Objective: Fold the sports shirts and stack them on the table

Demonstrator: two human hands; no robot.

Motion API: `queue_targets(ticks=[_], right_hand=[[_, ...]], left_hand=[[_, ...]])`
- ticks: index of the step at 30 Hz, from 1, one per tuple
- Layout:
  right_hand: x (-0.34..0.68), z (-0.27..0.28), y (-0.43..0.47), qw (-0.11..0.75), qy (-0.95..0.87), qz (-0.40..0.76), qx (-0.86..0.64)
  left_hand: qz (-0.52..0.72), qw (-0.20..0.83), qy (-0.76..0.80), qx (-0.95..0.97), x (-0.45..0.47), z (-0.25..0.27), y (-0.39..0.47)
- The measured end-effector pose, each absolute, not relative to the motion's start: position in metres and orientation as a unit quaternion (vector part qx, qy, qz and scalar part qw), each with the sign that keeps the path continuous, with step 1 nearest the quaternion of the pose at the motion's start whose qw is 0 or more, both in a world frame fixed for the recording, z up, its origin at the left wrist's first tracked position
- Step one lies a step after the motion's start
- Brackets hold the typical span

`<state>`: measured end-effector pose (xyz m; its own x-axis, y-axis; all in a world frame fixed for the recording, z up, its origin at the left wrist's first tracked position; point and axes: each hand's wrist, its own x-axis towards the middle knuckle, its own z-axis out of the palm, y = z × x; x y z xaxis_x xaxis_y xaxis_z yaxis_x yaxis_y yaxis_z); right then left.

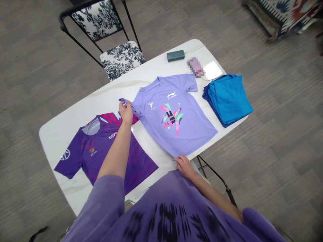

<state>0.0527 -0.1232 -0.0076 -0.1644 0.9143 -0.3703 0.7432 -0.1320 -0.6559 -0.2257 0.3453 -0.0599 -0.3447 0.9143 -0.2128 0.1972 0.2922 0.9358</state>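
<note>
A lavender T-shirt [153, 111] with a bright splashed print lies spread face up across the middle of the white table. My left hand [126, 113] is closed on the end of its left-hand sleeve, lifting it a little above the table. At the lower hem corner, my right hand [186, 166] has its fingers pinched on the fabric. To the left, partly beneath my left forearm, a dark purple T-shirt [88, 144] with pink stripes lies flat, one sleeve close under the lifted lavender sleeve.
Folded blue clothes [228, 99] are stacked at the table's right edge. Toward the back lie a dark green case [175, 55], a blurred pink item [195, 67] and a white square [213, 70] with a cable. A patterned chair [122, 58] stands beyond the white table [57, 129].
</note>
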Motion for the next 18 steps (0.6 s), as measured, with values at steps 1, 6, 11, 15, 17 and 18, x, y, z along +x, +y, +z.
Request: queue_targets(ticks=[1, 6, 11, 15, 17, 18], right_hand=[[0.066, -0.006, -0.124, 0.124, -0.646, 0.403, -0.636], [0.135, 0.000, -0.123, 0.165, -0.618, 0.402, -0.655], [0.191, -0.008, -0.119, 0.131, -0.568, 0.359, -0.729], [0.215, -0.020, -0.121, 0.067, -0.525, 0.319, -0.786], [0.218, -0.025, -0.122, 0.060, -0.531, 0.325, -0.780], [0.218, -0.027, -0.121, 0.060, -0.539, 0.333, -0.771]], left_hand=[[0.445, 0.416, 0.682, 0.406, -0.208, -0.058, 0.361], [0.430, 0.445, 0.647, 0.446, -0.093, -0.061, 0.436], [0.330, 0.542, 0.587, 0.503, 0.013, -0.083, 0.457], [0.278, 0.439, 0.562, 0.644, 0.029, -0.094, 0.417], [0.261, 0.362, 0.574, 0.686, 0.018, -0.096, 0.387], [0.254, 0.335, 0.587, 0.692, 0.010, -0.098, 0.371]])
